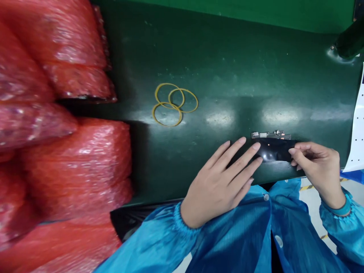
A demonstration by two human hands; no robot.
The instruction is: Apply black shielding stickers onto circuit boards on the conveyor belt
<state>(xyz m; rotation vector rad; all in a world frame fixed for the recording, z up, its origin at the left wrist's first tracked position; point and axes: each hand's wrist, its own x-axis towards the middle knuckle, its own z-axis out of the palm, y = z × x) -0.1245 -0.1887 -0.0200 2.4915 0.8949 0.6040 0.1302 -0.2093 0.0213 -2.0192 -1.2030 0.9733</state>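
Observation:
Near the front edge of the green table lies a small circuit board (263,135) with metal connectors, joined to or lying against a glossy black sheet (274,149). My right hand (320,163) pinches the right end of the black sheet between thumb and fingers. Palm down and fingers spread, my left hand (220,184) rests to the left, its fingertips at or just over the sheet's left end. Whether those fingertips press on it I cannot tell. Three yellow rubber bands (167,125) overlap on the table beyond my left hand.
Red bubble-wrap packages (82,163) are piled along the left side of the green table (227,76). A dark cylindrical post (348,41) stands at the far right. Below it, a white sheet with small black marks (356,132) hangs over the right edge.

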